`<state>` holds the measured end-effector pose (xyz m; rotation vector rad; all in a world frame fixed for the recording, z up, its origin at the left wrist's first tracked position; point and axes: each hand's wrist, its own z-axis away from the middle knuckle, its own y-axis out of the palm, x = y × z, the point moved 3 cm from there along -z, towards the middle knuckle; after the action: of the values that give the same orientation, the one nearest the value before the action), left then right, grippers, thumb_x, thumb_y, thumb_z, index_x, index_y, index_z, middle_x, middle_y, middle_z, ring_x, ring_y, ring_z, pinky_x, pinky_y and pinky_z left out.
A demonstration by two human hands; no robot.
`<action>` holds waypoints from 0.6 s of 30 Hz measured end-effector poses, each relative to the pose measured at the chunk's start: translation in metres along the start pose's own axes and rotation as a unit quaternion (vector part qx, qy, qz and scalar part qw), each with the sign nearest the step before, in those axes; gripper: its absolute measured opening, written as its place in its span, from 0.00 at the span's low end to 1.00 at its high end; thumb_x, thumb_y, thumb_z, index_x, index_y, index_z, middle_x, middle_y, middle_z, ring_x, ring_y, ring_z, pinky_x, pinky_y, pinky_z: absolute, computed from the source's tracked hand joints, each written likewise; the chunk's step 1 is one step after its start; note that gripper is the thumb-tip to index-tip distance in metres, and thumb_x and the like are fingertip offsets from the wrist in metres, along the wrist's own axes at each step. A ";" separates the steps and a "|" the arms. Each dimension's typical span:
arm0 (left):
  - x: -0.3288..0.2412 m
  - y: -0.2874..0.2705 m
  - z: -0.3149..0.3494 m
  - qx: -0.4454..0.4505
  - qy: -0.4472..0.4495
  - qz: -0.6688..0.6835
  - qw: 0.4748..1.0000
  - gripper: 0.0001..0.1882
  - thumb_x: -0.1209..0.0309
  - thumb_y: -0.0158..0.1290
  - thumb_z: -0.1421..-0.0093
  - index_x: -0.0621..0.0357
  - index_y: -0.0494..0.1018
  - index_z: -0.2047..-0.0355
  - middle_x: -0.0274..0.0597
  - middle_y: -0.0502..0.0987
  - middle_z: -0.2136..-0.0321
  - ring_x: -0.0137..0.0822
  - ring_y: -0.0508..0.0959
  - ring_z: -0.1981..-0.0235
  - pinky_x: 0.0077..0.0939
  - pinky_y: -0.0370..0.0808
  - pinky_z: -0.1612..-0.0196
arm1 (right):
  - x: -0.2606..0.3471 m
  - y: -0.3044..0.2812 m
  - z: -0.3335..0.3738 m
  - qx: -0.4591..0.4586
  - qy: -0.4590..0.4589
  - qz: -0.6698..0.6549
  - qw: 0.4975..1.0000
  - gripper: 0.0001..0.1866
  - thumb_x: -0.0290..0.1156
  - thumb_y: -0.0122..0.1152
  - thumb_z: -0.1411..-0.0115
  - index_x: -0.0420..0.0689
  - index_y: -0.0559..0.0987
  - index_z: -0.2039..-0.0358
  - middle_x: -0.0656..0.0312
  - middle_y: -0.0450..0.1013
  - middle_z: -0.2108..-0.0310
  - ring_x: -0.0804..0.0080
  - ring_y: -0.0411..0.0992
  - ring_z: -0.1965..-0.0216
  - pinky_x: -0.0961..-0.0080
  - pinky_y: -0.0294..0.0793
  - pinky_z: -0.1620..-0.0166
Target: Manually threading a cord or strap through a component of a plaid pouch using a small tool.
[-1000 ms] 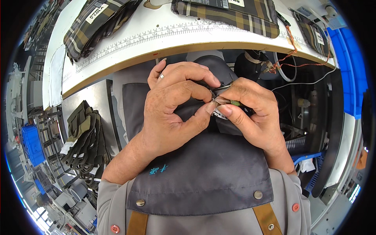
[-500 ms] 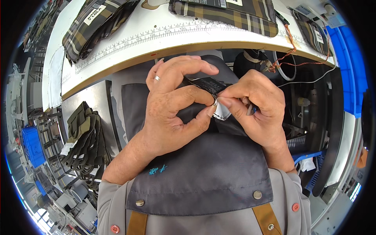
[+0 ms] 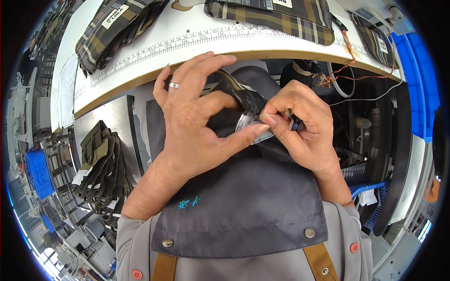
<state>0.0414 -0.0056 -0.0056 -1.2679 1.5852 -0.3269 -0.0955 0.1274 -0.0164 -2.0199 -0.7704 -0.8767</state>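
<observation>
Over my lap, my right hand (image 3: 300,126) pinches the edge of a dark fabric piece (image 3: 251,99) with a white and grey underside. Tucked in its curled fingers is a small dark and blue object (image 3: 294,122), mostly hidden, whose kind I cannot make out. My left hand (image 3: 197,112), with a ring, is open beside the fabric. Its fingers are spread, and the thumb tip lies at the white part near my right fingertips. The fabric's far end runs up behind the left fingers, where a lighter stripe shows.
A white table (image 3: 187,44) with a ruler scale crosses ahead, bearing folded plaid pieces (image 3: 276,23). Orange cords (image 3: 349,51) hang over its edge at right. Olive fabric pieces (image 3: 101,159) hang at left. Blue bins (image 3: 415,84) stand at far right.
My left thumb and index finger have parted from their pinch, and that hand has shifted left and opened wider. More of the fabric shows between the hands. The right hand keeps its pinch.
</observation>
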 end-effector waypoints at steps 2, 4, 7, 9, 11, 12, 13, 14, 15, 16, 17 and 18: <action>-0.003 0.003 0.000 0.009 0.025 -0.031 0.999 0.10 0.67 0.67 0.52 0.53 0.75 0.80 0.38 0.78 0.47 0.43 0.71 0.38 0.48 0.48 0.34 | -0.001 -0.002 -0.002 -0.010 0.009 -0.001 1.000 0.09 0.14 0.65 0.52 0.38 0.79 0.68 0.62 0.70 0.74 0.73 0.68 0.74 0.77 0.67 0.72; -0.001 0.003 0.000 0.023 0.029 -0.014 0.999 0.10 0.68 0.66 0.51 0.53 0.75 0.80 0.37 0.79 0.48 0.42 0.72 0.39 0.47 0.48 0.33 | -0.001 -0.005 -0.002 -0.020 0.018 -0.001 1.000 0.09 0.14 0.66 0.51 0.38 0.79 0.69 0.62 0.70 0.74 0.73 0.68 0.74 0.77 0.67 0.72; 0.002 0.007 0.003 0.032 0.032 0.012 0.999 0.09 0.70 0.64 0.47 0.53 0.74 0.79 0.33 0.80 0.53 0.40 0.74 0.41 0.47 0.48 0.33 | 0.002 -0.007 0.001 -0.060 0.022 0.083 0.995 0.09 0.18 0.68 0.48 0.38 0.79 0.66 0.62 0.71 0.72 0.75 0.69 0.73 0.78 0.70 0.70; 0.004 0.007 0.004 0.015 0.006 0.022 1.000 0.08 0.71 0.62 0.47 0.53 0.72 0.76 0.32 0.80 0.58 0.39 0.76 0.47 0.47 0.49 0.34 | 0.007 -0.004 0.006 -0.142 0.110 -0.052 0.982 0.13 0.23 0.71 0.46 0.37 0.78 0.61 0.60 0.72 0.68 0.76 0.70 0.70 0.80 0.73 0.67; 0.005 0.007 0.005 0.014 -0.008 0.025 1.000 0.08 0.72 0.61 0.46 0.53 0.72 0.75 0.32 0.79 0.60 0.38 0.76 0.50 0.46 0.50 0.34 | 0.018 -0.012 0.009 0.007 0.067 -0.099 0.993 0.19 0.31 0.73 0.46 0.36 0.76 0.59 0.57 0.74 0.64 0.72 0.75 0.68 0.78 0.76 0.68; 0.006 0.007 0.006 0.013 -0.021 0.027 0.999 0.07 0.72 0.61 0.46 0.53 0.71 0.74 0.32 0.78 0.62 0.37 0.76 0.53 0.46 0.50 0.35 | 0.022 -0.011 0.006 0.078 0.025 -0.087 0.993 0.19 0.32 0.73 0.45 0.36 0.76 0.59 0.55 0.74 0.64 0.70 0.76 0.69 0.76 0.76 0.68; 0.006 0.007 0.007 0.012 -0.023 0.026 0.999 0.07 0.72 0.61 0.46 0.53 0.71 0.74 0.32 0.78 0.62 0.37 0.76 0.53 0.46 0.50 0.35 | 0.025 -0.008 0.004 0.148 -0.017 -0.074 0.986 0.19 0.34 0.72 0.44 0.36 0.76 0.58 0.54 0.74 0.65 0.67 0.77 0.69 0.75 0.76 0.69; 0.005 0.007 0.007 0.009 -0.016 0.026 0.999 0.07 0.72 0.60 0.46 0.53 0.71 0.74 0.33 0.78 0.62 0.37 0.76 0.55 0.45 0.51 0.35 | 0.027 -0.003 0.006 0.137 0.048 -0.105 0.984 0.17 0.33 0.69 0.42 0.37 0.76 0.57 0.54 0.73 0.66 0.61 0.76 0.70 0.73 0.76 0.68; 0.003 0.008 0.007 0.005 -0.010 0.026 1.000 0.07 0.73 0.60 0.47 0.54 0.72 0.74 0.33 0.78 0.62 0.36 0.75 0.56 0.45 0.51 0.36 | 0.024 0.000 0.006 0.136 0.049 -0.104 0.984 0.17 0.33 0.69 0.42 0.37 0.76 0.57 0.54 0.73 0.66 0.61 0.76 0.70 0.73 0.76 0.68; 0.003 0.009 0.007 0.005 -0.010 0.026 1.000 0.07 0.73 0.60 0.47 0.54 0.72 0.74 0.33 0.78 0.62 0.36 0.75 0.56 0.45 0.51 0.36 | 0.017 0.002 0.007 0.105 0.069 -0.032 0.992 0.16 0.32 0.67 0.41 0.37 0.76 0.57 0.54 0.74 0.67 0.61 0.76 0.69 0.71 0.76 0.68; 0.003 0.010 0.007 -0.002 -0.009 0.035 0.999 0.06 0.74 0.61 0.49 0.53 0.73 0.74 0.31 0.77 0.63 0.35 0.75 0.57 0.45 0.51 0.38 | 0.013 0.003 0.007 0.072 0.088 0.040 0.993 0.14 0.30 0.66 0.39 0.36 0.76 0.56 0.55 0.74 0.67 0.60 0.76 0.69 0.70 0.76 0.67; 0.003 0.011 0.007 -0.009 -0.009 0.044 0.999 0.06 0.75 0.61 0.51 0.53 0.74 0.75 0.29 0.77 0.65 0.35 0.75 0.57 0.46 0.51 0.40 | 0.013 0.004 0.008 0.053 0.097 0.022 0.994 0.13 0.27 0.63 0.38 0.36 0.76 0.56 0.54 0.75 0.67 0.58 0.76 0.69 0.68 0.76 0.66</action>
<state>0.0413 -0.0015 -0.0179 -1.2083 1.6272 -0.2456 -0.0824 0.1346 -0.0119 -1.8208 -0.6477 -0.9698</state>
